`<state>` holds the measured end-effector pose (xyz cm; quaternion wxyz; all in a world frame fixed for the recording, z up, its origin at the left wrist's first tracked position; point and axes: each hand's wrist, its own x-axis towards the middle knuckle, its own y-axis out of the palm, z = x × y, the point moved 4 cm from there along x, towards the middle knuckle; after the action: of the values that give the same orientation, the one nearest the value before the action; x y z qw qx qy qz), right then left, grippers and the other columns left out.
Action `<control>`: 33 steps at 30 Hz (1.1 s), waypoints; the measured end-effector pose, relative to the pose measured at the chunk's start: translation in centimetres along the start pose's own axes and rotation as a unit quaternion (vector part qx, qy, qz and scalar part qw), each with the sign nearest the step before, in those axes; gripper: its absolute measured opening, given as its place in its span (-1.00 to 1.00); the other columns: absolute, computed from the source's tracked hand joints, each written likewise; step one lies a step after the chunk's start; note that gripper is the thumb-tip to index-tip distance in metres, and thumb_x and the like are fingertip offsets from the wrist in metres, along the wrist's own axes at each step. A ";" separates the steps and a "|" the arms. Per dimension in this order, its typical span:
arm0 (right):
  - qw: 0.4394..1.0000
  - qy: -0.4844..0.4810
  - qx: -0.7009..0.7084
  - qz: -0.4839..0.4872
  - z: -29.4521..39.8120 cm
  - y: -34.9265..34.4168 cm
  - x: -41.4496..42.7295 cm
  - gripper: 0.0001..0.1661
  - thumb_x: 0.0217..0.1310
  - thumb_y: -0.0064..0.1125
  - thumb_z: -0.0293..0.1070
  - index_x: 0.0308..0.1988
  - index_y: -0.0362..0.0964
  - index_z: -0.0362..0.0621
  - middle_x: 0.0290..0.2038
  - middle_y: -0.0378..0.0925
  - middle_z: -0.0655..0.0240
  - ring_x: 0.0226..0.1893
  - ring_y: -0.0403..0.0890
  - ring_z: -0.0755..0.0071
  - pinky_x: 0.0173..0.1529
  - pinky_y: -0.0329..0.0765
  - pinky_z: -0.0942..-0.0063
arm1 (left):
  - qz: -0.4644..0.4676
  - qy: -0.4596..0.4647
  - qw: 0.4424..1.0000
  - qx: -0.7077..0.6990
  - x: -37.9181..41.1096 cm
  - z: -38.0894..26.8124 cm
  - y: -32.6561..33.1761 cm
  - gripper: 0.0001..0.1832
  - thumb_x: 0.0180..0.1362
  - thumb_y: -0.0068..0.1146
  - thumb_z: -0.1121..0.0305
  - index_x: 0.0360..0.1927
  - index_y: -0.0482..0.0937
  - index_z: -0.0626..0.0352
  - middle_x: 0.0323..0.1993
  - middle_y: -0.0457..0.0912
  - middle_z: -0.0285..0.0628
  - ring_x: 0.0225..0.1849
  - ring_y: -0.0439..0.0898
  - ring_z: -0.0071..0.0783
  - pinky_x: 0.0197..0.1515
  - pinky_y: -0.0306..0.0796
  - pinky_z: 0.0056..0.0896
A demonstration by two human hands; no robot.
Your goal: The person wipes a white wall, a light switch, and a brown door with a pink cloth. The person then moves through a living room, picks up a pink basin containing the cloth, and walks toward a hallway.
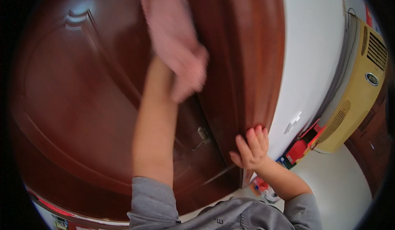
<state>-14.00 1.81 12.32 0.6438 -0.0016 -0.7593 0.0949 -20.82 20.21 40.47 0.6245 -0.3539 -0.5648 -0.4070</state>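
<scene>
A pink cloth (172, 29), blurred by motion, covers my left hand high against a glossy reddish-brown wooden door (77, 106). That hand itself is hidden under the cloth; my bare left forearm (155, 128) reaches up to it. Lower and to the right, my right hand (254, 148) rests on the wooden door frame (259, 60), fingers spread and holding nothing. Between the two arms, a metal door handle (203, 134) shows blurred near the door's edge.
White wall (304, 60) borders the frame on the right, with a white wall fitting (292, 122). Beyond stands a yellowish floor-standing air conditioner (348, 91). Red boxes (297, 151) sit beside its base. Bagged items (265, 188) lie on the pale floor (333, 171) below my right arm.
</scene>
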 end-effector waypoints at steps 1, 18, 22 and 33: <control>1.000 -0.006 0.005 -0.004 0.4 0.0 0.2 -0.47 0.19 0.17 0.01 0.06 0.62 -0.03 0.28 0.41 0.03 0.36 0.33 -0.19 0.46 0.10 -0.07 | 0.009 -0.025 0.999 -0.019 -3.4 0.2 -0.8 -0.81 -0.08 0.19 0.36 -0.41 0.43 0.12 -0.56 0.42 -0.19 -0.44 0.44 -0.32 -0.24 0.35 -0.33; 0.996 -0.046 -0.042 0.056 1.2 -0.5 1.9 -0.35 0.41 -0.28 -0.21 0.34 0.15 -0.39 0.46 -0.25 -0.41 0.49 -0.15 -0.44 0.51 -0.09 -0.17 | 0.079 -0.385 0.878 -0.271 -44.8 -11.4 -9.3 -0.72 -0.31 0.29 0.26 -0.53 0.43 0.06 -0.63 0.45 -0.29 -0.56 0.35 -0.35 -0.32 0.23 -0.26; 0.997 -0.048 -0.048 0.041 1.0 -0.2 1.7 -0.37 0.42 -0.26 -0.24 0.33 0.17 -0.41 0.46 -0.24 -0.41 0.51 -0.17 -0.40 0.53 -0.12 -0.13 | -0.030 -0.260 0.892 -0.368 -46.3 -13.0 -10.7 -0.70 -0.37 0.32 0.24 -0.56 0.43 0.04 -0.64 0.46 -0.32 -0.59 0.33 -0.36 -0.34 0.20 -0.24; 0.998 0.002 0.053 -0.020 0.3 0.3 0.0 -0.13 0.47 -0.40 0.26 0.21 0.42 -0.32 0.36 0.12 -0.41 0.40 0.13 -0.52 0.46 0.02 -0.25 | 0.151 -0.538 0.798 -0.224 -36.0 -13.1 -5.0 -0.58 -0.07 0.01 0.25 -0.15 0.22 0.15 -0.16 0.20 0.03 -0.11 0.21 0.06 -0.03 0.16 0.05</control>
<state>-14.33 2.01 12.24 0.6465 0.0473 -0.7516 0.1219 -20.99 10.21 3.11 0.1768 -0.7265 -0.6428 -0.1668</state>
